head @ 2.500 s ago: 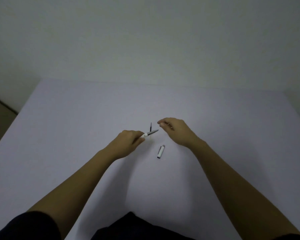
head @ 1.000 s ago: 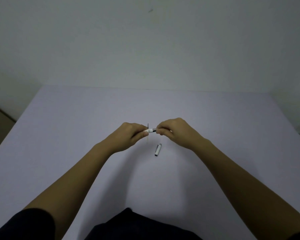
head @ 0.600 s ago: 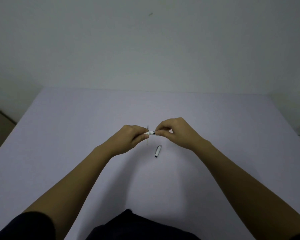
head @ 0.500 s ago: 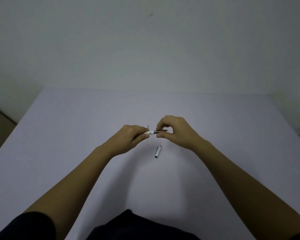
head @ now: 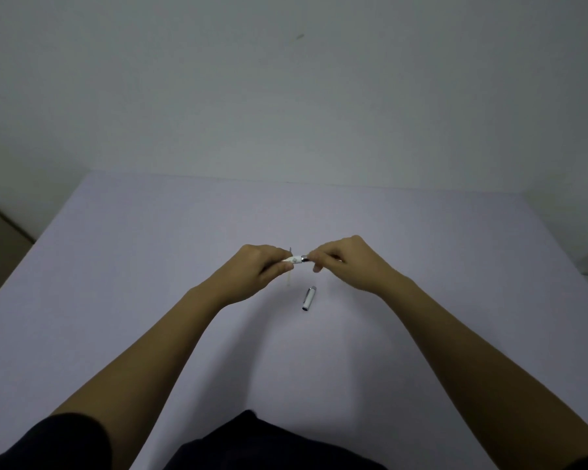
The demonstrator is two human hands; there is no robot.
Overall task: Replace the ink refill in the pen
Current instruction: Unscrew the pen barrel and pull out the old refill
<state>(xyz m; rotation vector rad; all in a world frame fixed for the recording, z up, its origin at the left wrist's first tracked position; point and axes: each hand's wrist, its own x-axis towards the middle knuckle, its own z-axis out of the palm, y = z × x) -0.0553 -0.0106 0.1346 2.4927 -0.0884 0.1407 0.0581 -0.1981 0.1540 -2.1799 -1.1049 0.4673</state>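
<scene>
Table: wide, flat, pale lilac tabletop [head: 319,351] set against a plain grey-white wall [head: 286,96]; both forearms extend over it from the near edge.
Clothing: dark sleeve [head: 55,442] at the lower left corner.
Left hand: the left hand [head: 257,271], raised above the table centre, fingers closed round the white end of the pen body.
Right hand: the right hand [head: 348,262], level with the left, fingertips pinched onto the dark metal end of the same pen.
Pen: short white pen barrel with a silver ring and dark tip section [head: 298,259], held roughly horizontal between the two hands.
Cap: white cylindrical pen cap with silver ends [head: 309,298], lying on the table just below the hands, touching neither.
Refill: thin pale rod [head: 289,279] just beside the left thumb; whether held or lying on the table cannot be told.
</scene>
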